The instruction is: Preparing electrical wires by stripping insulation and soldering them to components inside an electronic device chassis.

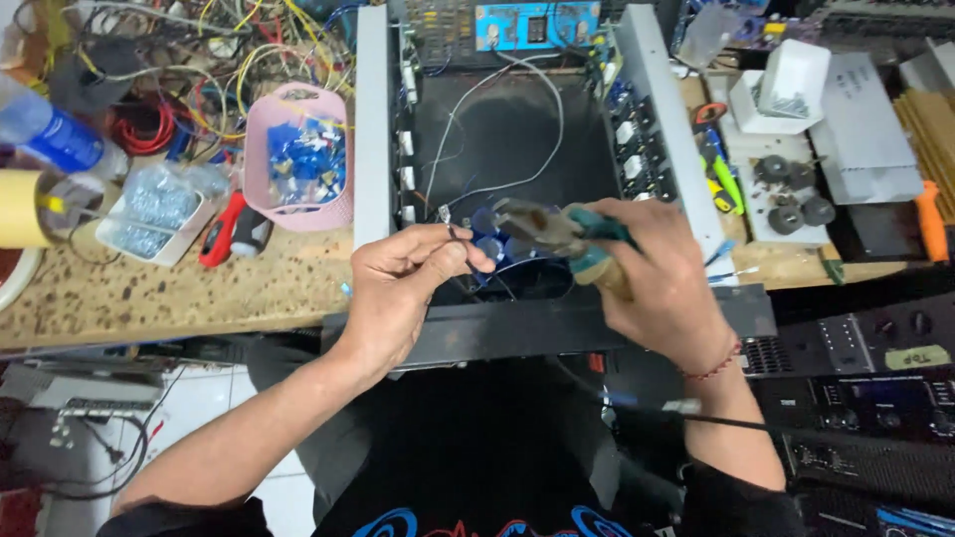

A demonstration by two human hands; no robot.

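Observation:
My left hand (pixel 403 283) pinches the end of a thin wire (pixel 450 227) between thumb and forefinger, over the front of an open black metal chassis (pixel 517 134). My right hand (pixel 667 278) grips pliers (pixel 552 231) with green handles, their jaws pointing left toward the wire end and close to it. Grey and white wires (pixel 542 129) run from the back of the chassis toward my hands. Blue round parts (pixel 487 239) sit inside the chassis just under the pliers.
A pink basket (pixel 298 159) of blue connectors, a clear tub of screws (pixel 154 214), a red-handled tool (pixel 224 231) and tangled wires lie left. Right: screwdrivers (pixel 721 179), black knobs (pixel 791 194), a white box (pixel 791 85), an orange-handled tool (pixel 930 219). Black audio units (pixel 865 398) stand lower right.

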